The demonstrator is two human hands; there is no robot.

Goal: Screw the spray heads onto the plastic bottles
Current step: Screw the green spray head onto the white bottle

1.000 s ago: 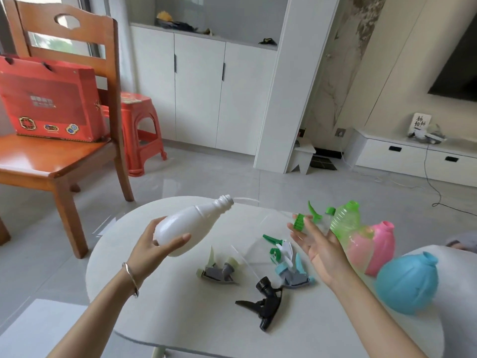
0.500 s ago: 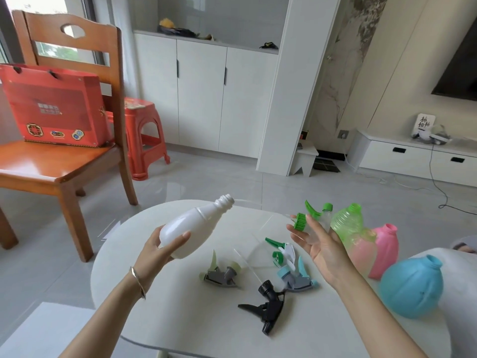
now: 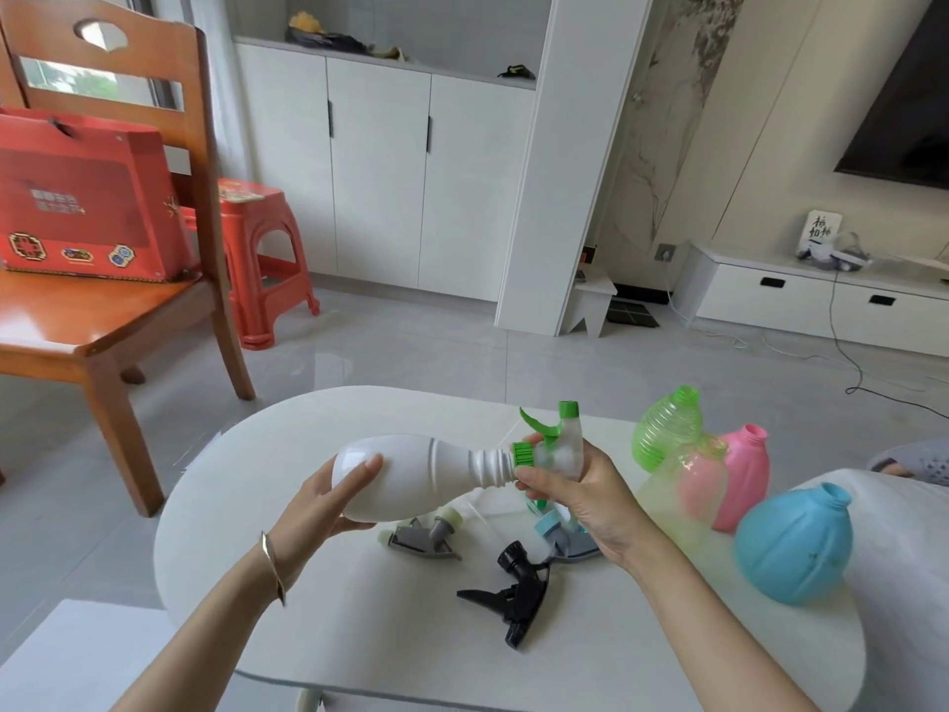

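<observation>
Gripping the white bottle (image 3: 421, 475) round its base with the left hand (image 3: 328, 498), sideways above the middle of the table (image 3: 359, 634), neck to the right. Pinching the green spray head (image 3: 562, 444) in the curled right hand (image 3: 580, 493), collar touching the bottle's mouth (how far threaded, cannot tell). Beneath, toward the near edge, grey spray head (image 3: 421, 537) and black spray head (image 3: 513, 593); by the right edge, blue bottle (image 3: 791, 547).

On your far left you have a wooden chair (image 3: 77, 326) carrying a red box (image 3: 87, 197), a red plastic stool (image 3: 262, 233) behind it, white cabinets (image 3: 380, 172) beyond, and a low drawer unit (image 3: 821, 300) far right.
</observation>
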